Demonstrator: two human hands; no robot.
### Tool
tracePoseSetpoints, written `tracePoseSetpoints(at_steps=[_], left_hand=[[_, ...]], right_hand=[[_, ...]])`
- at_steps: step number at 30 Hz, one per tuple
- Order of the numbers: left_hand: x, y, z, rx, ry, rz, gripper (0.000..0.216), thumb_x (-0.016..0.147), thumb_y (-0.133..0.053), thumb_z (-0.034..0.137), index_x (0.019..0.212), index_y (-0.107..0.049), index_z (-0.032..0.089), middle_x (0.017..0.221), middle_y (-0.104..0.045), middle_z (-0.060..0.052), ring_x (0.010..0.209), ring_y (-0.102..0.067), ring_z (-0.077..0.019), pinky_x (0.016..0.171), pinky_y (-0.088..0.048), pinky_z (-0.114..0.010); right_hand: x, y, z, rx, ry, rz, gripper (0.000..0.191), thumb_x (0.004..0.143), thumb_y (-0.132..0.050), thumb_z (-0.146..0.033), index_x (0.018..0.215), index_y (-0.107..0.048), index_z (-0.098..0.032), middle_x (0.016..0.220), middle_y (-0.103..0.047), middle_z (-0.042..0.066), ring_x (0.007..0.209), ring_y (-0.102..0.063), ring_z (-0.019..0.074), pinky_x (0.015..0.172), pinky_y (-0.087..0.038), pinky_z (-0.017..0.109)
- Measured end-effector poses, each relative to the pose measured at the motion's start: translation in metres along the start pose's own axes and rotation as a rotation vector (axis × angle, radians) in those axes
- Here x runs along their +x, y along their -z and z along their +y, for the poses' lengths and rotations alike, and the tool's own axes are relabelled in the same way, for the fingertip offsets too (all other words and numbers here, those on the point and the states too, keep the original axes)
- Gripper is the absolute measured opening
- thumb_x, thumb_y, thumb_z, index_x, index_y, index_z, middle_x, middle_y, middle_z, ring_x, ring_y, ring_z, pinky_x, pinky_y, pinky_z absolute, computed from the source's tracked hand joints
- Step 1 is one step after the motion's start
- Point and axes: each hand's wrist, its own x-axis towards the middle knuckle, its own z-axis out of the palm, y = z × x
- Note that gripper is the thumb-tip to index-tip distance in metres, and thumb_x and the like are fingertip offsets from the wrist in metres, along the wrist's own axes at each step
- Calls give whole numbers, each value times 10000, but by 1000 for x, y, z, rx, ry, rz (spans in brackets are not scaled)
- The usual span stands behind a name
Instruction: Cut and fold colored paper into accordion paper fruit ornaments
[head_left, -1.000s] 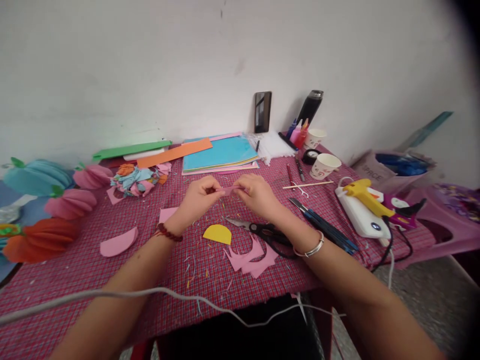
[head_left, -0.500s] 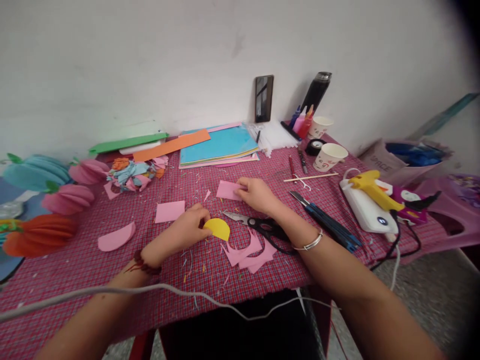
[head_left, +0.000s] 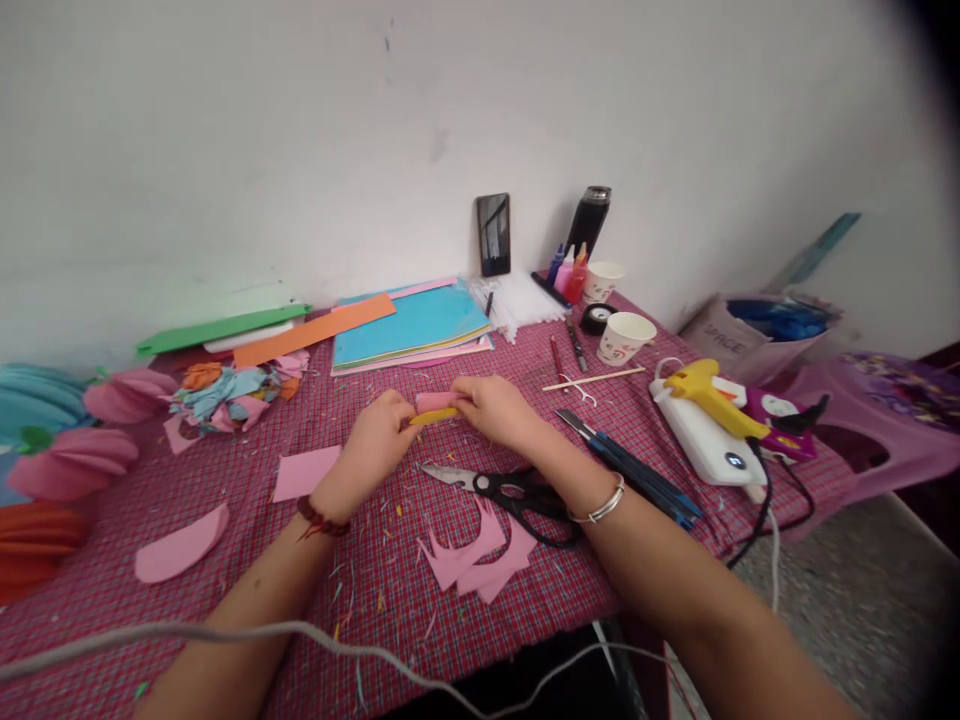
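Pink paper point(head_left: 435, 401) sits over the table point(head_left: 247, 500) between left hand point(head_left: 377, 437) and right hand point(head_left: 493, 408), long axis running from one to the other, neither nearer; both hands pinch closed at its ends, yellow card point(head_left: 433, 416) along its near edge

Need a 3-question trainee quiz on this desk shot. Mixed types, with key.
1. Multiple choice: what do the left hand and right hand hold along with the pink paper?
A) scissors
B) yellow piece
C) glue gun
2. True or false: the phone stands against the wall.
3. Count: how many paper cups are visible?

Key: 1 B; 2 True; 3 Two.
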Motion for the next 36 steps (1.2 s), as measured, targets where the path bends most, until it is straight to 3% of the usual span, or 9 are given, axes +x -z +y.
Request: tracePoseSetpoints(at_steps=[3, 6, 10, 16, 20, 24, 31, 34, 36], left_hand=[[0, -7, -5, -9, 38, -3, 165, 765, -532, 171, 602, -533, 192, 706, -529, -30, 676, -517, -182, 644, -377, -301], [0, -12, -6, -60, 94, 43, 60, 727, -553, 158, 772, -577, 188, 742, -567, -31, 685, -537, -190, 643, -397, -305], [2, -20, -8, -357, 181, 103, 336, 687, -575, 177, 1023, -572, 167, 866, -630, -45, 724, -576, -186, 663, -439, -305], [4, -30, -14, -515, 140, 65, 159, 744, -528, 255, 831, -617, 156, 757, -644, -19, 665, -581, -158, 601, -435, -263], [3, -32, -17, -503, 142, 109, 150, 757, -543, 286, 748, -617, 156, 641, -581, 10, 591, -515, -142, 546, -375, -249], [4, -31, -16, -482, 128, 183, 158, 796, -524, 296, 791, -615, 167, 704, -587, -1, 660, -526, -154, 602, -385, -262], [4, -34, -14, -471, 58, 130, 120, 775, -511, 183, 782, -630, 197, 804, -631, -31, 785, -554, -197, 741, -403, -325], [5, -31, -11, -523, 73, 116, 124, 766, -506, 178, 823, -615, 193, 804, -625, -32, 772, -558, -189, 713, -422, -314], [6, -22, -8, -660, 121, 100, 139, 760, -529, 194, 885, -587, 184, 743, -592, -9, 647, -529, -146, 599, -411, -265]], right_hand=[[1, 1, 0, 25, 32, -46, 174, 900, -462, -166, 874, -633, -185, 813, -693, 49, 745, -608, 165, 641, -325, 244], [2, -2, -2, 32, 82, -73, 189, 907, -450, -142, 876, -634, -167, 841, -703, 74, 766, -622, 171, 651, -336, 248], [2, -7, -2, 45, 103, -111, 185, 894, -459, -119, 900, -640, -152, 865, -708, 89, 768, -630, 175, 654, -346, 253], [1, -8, -2, 154, 107, -131, 270, 829, -436, -38, 980, -638, -133, 922, -705, 97, 809, -629, 180, 684, -377, 250], [-1, -6, 1, 270, 100, -124, 360, 778, -502, -42, 1115, -584, -139, 957, -691, 73, 775, -610, 151, 682, -386, 232], [1, -8, 3, 214, 83, -28, 110, 840, -532, -144, 917, -611, -152, 836, -662, 41, 721, -573, 140, 650, -367, 228], [5, -17, 0, 11, 52, -120, 180, 907, -432, -140, 875, -607, -164, 887, -659, 82, 770, -592, 177, 677, -364, 267], [6, -17, 1, 219, -39, -112, 136, 862, -475, -128, 811, -596, -161, 865, -645, 78, 773, -575, 174, 678, -368, 267], [7, -14, 3, 372, -104, -123, 98, 826, -510, -141, 754, -574, -156, 755, -616, 43, 680, -548, 145, 617, -368, 247]])
